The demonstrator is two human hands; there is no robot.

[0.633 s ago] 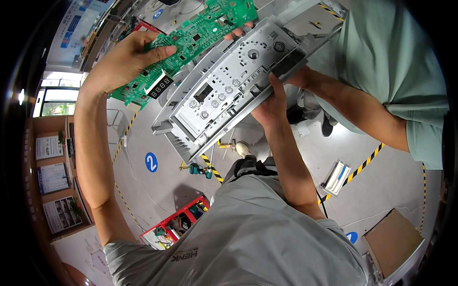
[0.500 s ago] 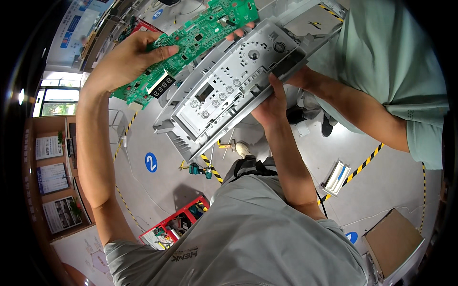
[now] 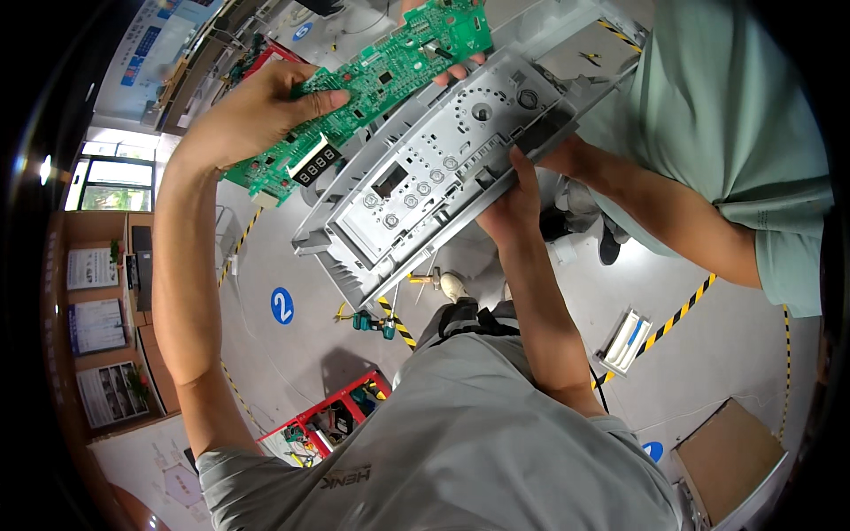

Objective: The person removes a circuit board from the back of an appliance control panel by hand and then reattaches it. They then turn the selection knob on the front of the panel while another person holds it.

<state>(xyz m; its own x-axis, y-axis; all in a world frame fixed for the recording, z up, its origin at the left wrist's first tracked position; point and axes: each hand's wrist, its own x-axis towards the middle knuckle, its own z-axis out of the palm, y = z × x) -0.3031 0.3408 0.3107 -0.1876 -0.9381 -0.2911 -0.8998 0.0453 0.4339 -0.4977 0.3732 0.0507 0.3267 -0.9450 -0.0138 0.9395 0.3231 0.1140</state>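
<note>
A long green circuit board [image 3: 390,80] with a small black digit display [image 3: 316,165] is tilted above the far edge of a grey plastic control panel housing [image 3: 425,181]. My left hand [image 3: 274,111] grips the board, thumb on its face and fingers hidden behind. With thumb on the near rim, my right hand [image 3: 513,208] holds the housing from below; its other fingers are out of sight. At the board's far right end, another person's fingers [image 3: 459,71] support it. A co-worker's hand [image 3: 560,157], partly hidden, is at the housing's right end.
A co-worker in a pale green garment [image 3: 708,133] stands close on the right. On the floor are a teal power drill [image 3: 374,325], a hammer [image 3: 425,280], a red toolbox [image 3: 319,416], a white drawer-like part [image 3: 625,342], pliers [image 3: 590,59] and a brown panel [image 3: 730,456].
The board, the housing and both my hands sit slightly farther right in the picture. My grip on each part is unchanged. More of another person's hand shows behind the board's top.
</note>
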